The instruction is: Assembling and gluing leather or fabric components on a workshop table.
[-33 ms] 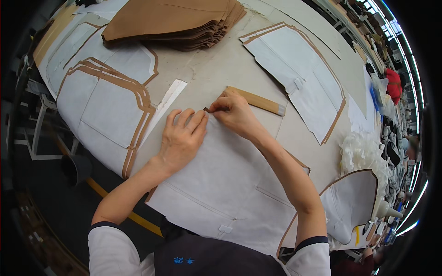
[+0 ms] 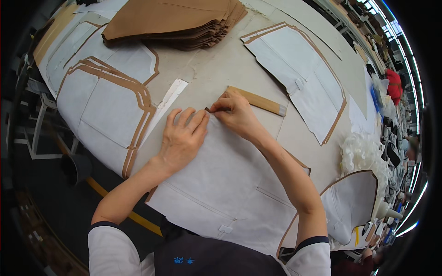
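Observation:
A large white-backed panel with brown edges lies before me, its near end against my apron. My left hand rests on its far left part, fingers spread and palm down. With fingertips pinched, my right hand grips the panel's far edge, where a small dark brown flap turns up beside the left index finger. What lies under the right fingertips is hidden. Just beyond the right hand is a flat tan strip with a grey end, like a ruler or bar.
A stack of brown leather-like pieces lies at the far side. White-backed panels with brown edging lie at left, at right and at near right. A white strip and crumpled whitish plastic are also on the table.

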